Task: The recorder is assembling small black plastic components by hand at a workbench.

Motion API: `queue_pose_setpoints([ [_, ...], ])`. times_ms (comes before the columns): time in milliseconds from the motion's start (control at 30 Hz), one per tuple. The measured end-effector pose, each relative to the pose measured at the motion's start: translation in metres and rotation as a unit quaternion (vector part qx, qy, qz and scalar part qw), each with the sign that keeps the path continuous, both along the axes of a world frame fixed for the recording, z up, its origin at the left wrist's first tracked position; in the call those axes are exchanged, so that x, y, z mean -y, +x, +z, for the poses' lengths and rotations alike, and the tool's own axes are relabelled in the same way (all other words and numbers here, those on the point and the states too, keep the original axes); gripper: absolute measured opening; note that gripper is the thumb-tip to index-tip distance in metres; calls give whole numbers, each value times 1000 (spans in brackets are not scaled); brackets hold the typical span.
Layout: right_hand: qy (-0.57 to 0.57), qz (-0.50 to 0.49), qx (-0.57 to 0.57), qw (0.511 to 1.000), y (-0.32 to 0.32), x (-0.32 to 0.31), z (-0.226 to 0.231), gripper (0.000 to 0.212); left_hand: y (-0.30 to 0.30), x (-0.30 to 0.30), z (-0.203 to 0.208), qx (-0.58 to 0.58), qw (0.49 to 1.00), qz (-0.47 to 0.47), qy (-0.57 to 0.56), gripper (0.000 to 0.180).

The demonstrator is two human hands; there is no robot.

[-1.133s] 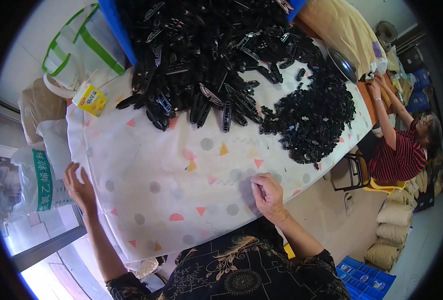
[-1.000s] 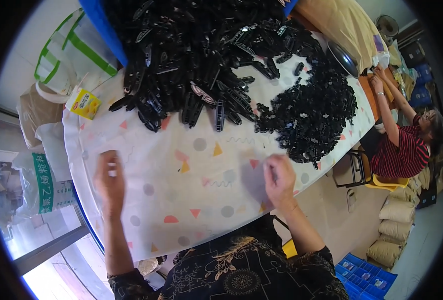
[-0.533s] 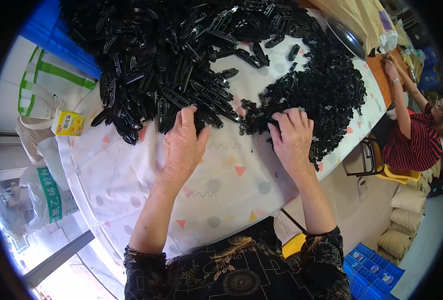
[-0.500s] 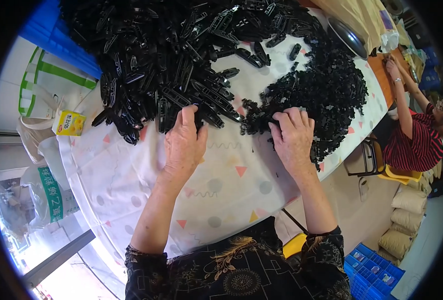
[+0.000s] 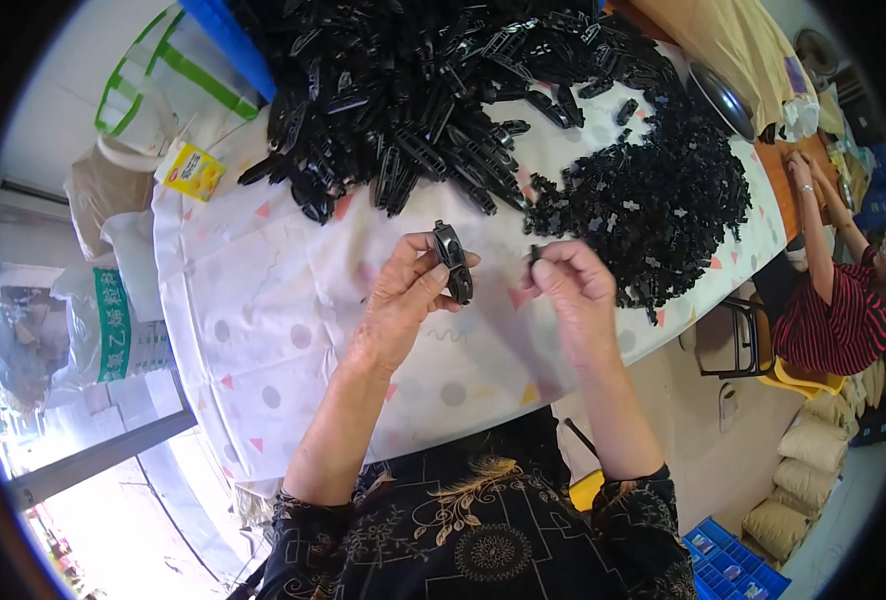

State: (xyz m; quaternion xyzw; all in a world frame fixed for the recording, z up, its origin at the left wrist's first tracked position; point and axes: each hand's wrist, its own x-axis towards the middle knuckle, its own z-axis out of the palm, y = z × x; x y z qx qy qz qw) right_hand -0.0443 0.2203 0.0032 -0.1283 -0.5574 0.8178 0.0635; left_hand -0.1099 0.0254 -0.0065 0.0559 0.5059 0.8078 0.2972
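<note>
Between the fingers and thumb of my left hand is a long black plastic part, held tilted above the cloth. My right hand pinches a small black plastic piece, partly covered by the fingers and a little blurred. The two hands are apart, with the held pieces facing each other. Beyond my left hand lies a large heap of long black plastic parts. Past my right hand spreads a heap of small black plastic pieces.
A white patterned tablecloth covers the table. A dark round lid lies at the far right, and a yellow packet at the left edge. A co-worker in a striped top sits at the right. Blue crates stand on the floor.
Both hands have drawn back from the heaps. The left now holds up a long black part, the right a small black piece. The whole view has shifted slightly.
</note>
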Motion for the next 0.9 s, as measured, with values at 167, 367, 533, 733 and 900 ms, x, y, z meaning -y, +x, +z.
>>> queue_pose_setpoints([
  [167,-12,27,-11,999,16,52,8,9,31,13,11,-35,999,8,-14,20],
  [367,-14,63,-28,998,32,71,13,7,54,28,14,-76,997,12,-15,21],
  [533,3,82,-44,996,44,72,18,6,64,31,19,-108,994,4,-30,23],
  [733,-17,61,-30,998,53,74,19,6,74,27,20,-154,986,-3,-59,25],
  [900,-6,45,-39,998,58,71,13,6,78,21,15,-198,976,-8,-85,26],
])
